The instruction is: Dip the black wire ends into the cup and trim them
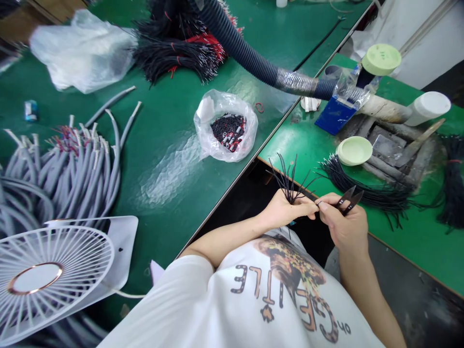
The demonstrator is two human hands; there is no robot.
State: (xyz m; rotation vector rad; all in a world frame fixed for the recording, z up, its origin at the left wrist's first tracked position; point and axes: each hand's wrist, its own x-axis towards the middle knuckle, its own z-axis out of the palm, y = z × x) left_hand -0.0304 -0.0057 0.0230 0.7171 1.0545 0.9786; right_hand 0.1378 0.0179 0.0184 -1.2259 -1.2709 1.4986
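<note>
Nearest, white T-shirt (217, 309) w/ printed letters; just past it, L hand (286, 211) is closed round a small bunch of blk wires (288, 186), strands fanning up out of the fist; R hand (344, 224) is right beside it, thumb + index pinched together near L fingertips, too small to tell what's btwn them; R hand also grips dark snips (350, 199), pointed blades sticking up past the knuckles; both hands are in front of the R bench (409, 241); white fan (61, 270) at lower L; on R bench beyond the hands, a blk wire bundle (366, 191) lies next to a pale green dish (354, 151); on L bench (155, 121), a pile of grey cables (79, 174) behind the fan, plus an open clear bag (250, 125) w/ small blk, red + whitish parts (232, 133); farther, ribbed hose (253, 65) runs to a blue box (335, 115); farthest, tied blk + red bundles (181, 60) near a crumpled plastic bag (87, 53).
</note>
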